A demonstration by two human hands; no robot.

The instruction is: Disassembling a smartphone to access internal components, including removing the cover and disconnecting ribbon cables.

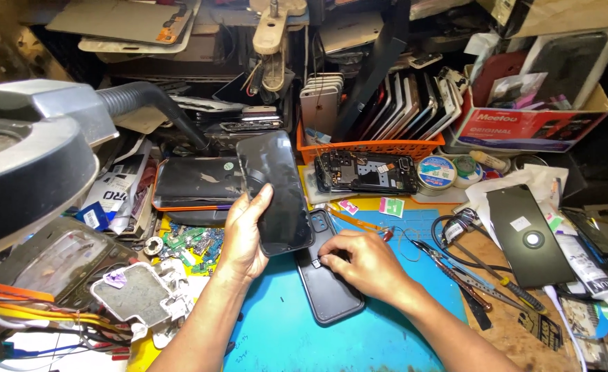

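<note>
Left hand (243, 234) raised off the blue work mat (386, 324), forearm rising from the desk's near edge, palm toward the camera's left, thumb across the glass and fingers wrapped behind a black phone screen panel (275, 194). Held tilted, top end leaning toward the desk's far edge, lower end over the mat. Right hand (359, 262) laid palm-down on the mat's middle, forearm coming in from the near right corner, fingers curled narrow, fingertips (326, 260) pressed on a black phone back housing (324, 279). Housing flat on the mat, camera cut-out toward the far edge, its upper part just under the lifted panel. Whether anything small is pinched between those fingertips: cannot tell.

One screen panel in hand, one housing under the other hand. One opened phone with bare circuit board (366, 172) lying toward the far edge, just before one orange basket (369, 148) packed with upright phones and panels, too crowded to count. Two solder-wire spools (448, 171) right of it. One black back cover with a round ring (528, 234) near the right edge. One magnifier lamp (28, 158) at the left edge. One pair of tweezers (448, 258) just right of the mat.
</note>
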